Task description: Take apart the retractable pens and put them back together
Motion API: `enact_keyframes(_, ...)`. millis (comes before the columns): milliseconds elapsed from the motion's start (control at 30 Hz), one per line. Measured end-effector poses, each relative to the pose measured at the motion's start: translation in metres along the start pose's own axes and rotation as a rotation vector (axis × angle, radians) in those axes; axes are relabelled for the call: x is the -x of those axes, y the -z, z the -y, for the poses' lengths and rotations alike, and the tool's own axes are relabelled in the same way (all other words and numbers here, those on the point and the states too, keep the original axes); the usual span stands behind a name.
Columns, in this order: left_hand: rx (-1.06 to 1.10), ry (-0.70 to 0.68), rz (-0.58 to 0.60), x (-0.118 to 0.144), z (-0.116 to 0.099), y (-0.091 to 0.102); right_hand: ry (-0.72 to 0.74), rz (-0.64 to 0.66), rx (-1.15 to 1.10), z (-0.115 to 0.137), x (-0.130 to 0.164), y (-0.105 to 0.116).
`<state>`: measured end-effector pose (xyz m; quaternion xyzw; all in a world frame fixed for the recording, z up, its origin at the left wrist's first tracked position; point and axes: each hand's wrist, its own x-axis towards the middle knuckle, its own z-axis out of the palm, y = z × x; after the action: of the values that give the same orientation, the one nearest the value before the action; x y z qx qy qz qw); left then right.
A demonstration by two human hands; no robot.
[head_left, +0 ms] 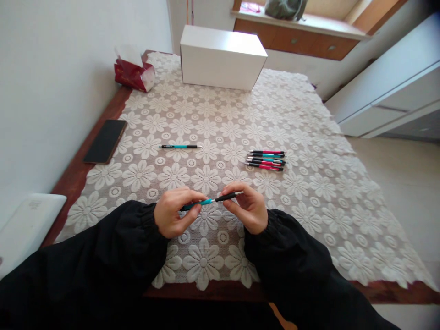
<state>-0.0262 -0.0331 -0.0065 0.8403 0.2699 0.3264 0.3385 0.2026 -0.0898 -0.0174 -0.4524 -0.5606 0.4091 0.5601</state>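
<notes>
My left hand point(178, 211) pinches the teal pen barrel point(205, 202) between thumb and fingers. In my right hand point(246, 207) is the black grip section point(225, 197) of a pen, its silver tip pointing right. A thin pale piece bridges the two parts, which lie nearly in line just above the tablecloth. Whether they are joined there I cannot tell. Beyond my hands, a single teal and black pen point(180, 146) lies crosswise on the cloth. Right of it, several red or teal pens with black grips point(266, 160) lie side by side, tips to the left.
A lace tablecloth point(295, 114) with flower patterns covers the wooden table. Toward the back stands a white box point(220, 64), with a red tissue pack point(132, 75) to its left. Along the left edge are a dark phone-like slab point(105, 141) and a white device point(32, 224).
</notes>
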Motion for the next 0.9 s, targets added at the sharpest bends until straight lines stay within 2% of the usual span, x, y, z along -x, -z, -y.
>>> enact_keyframes(200, 0.000, -0.039, 0.015, -0.001, -0.001, 0.000, 0.005, 0.106, 0.058, -0.004, 0.001, 0.001)
enact_keyframes(400, 0.002, -0.067, 0.017, -0.002, 0.000, -0.002, 0.020, 0.109, 0.009, -0.006, 0.000, -0.001)
enact_keyframes(600, 0.025, -0.134, -0.049, 0.000, 0.008, -0.005, -0.001, 0.092, -0.023, -0.003, -0.002, -0.001)
enact_keyframes(900, 0.039, -0.188, -0.072, -0.006, 0.006, -0.002, -0.156, 0.132, -0.077, -0.001, -0.006, 0.002)
